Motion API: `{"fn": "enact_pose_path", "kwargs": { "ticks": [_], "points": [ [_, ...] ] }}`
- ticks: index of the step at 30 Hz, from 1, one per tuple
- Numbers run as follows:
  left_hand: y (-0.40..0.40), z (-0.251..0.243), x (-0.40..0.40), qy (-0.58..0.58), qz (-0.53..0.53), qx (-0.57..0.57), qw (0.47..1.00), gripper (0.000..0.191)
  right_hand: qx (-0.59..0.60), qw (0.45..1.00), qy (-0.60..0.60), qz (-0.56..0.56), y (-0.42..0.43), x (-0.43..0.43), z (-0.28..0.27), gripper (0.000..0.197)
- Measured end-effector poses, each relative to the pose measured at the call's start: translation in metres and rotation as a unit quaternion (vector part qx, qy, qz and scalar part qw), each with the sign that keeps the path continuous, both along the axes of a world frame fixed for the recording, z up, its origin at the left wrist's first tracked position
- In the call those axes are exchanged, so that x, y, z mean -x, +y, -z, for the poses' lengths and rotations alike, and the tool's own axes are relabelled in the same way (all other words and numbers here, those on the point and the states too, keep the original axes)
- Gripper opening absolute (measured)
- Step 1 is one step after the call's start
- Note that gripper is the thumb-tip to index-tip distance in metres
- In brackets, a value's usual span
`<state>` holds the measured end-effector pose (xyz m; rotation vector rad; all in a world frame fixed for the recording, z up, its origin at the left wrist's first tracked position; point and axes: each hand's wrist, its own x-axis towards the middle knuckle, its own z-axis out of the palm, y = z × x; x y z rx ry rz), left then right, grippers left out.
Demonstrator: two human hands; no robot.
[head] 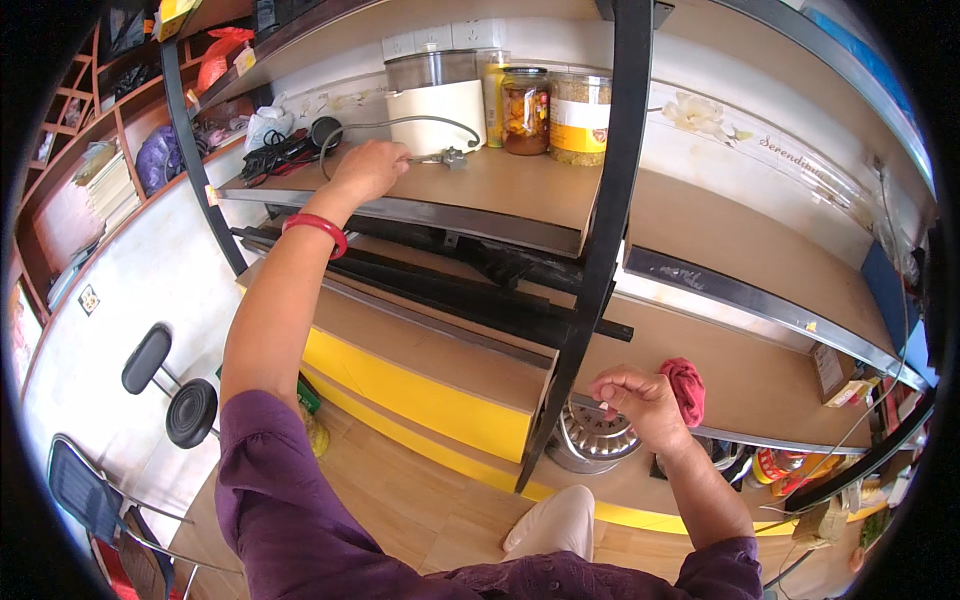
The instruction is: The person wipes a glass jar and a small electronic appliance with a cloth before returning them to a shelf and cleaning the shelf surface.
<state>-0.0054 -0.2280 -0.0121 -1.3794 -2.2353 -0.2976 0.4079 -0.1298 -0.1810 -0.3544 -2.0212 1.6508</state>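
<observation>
My left hand [369, 171] reaches over the upper left shelf, its fingers closed around a grey power cord [390, 120]. The cord loops from a cream-coloured kitchen appliance [437, 112] with a translucent dark top. Just right of my fingertips the cord ends in a grey plug [454, 157] on the shelf board. Lower down, my right hand [636, 397] hovers with curled fingers before the lower right shelf. A small pale spot shows by its fingertips; I cannot tell what it is. Right behind this hand is a crumpled red cloth [684, 390].
Beside the appliance stand a dark-lidded glass jar [525, 112] and a large plastic jar [579, 116]. Bundled black cables [285, 154] lie at the left. A black metal post [600, 225] divides the shelves. Below my right hand sits a shiny metal pot [592, 446].
</observation>
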Motion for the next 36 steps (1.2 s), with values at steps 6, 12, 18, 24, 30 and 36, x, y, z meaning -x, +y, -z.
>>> {"fn": "enact_pose_path", "kwargs": {
  "ticks": [6,12,18,24,30,36],
  "points": [
    [-0.031,0.017,-0.025,-0.101,0.101,-0.082,0.986,0.027,-0.010,1.000,-0.012,-0.009,-0.014,-0.005,0.003,0.014],
    [-0.059,0.024,-0.006,-0.018,-0.039,-0.351,0.935,0.036,-0.007,0.998,-0.064,0.011,-0.018,-0.020,0.013,0.015],
    [-0.035,0.026,0.039,-0.053,-0.014,-0.326,0.944,0.047,0.019,0.995,-0.084,0.046,-0.023,-0.040,0.027,0.015],
    [-0.015,0.038,0.073,0.031,-0.092,-0.228,0.969,0.035,-0.016,0.986,-0.123,0.114,-0.024,-0.074,0.061,0.014],
    [-0.034,0.060,0.138,0.055,-0.069,-0.185,0.979,0.042,-0.024,0.959,-0.176,0.220,-0.012,-0.122,0.094,0.015],
    [-0.040,0.087,0.073,0.066,-0.077,-0.287,0.952,0.049,-0.378,0.829,-0.125,0.392,0.042,-0.117,0.090,0.032]
  ]
}}
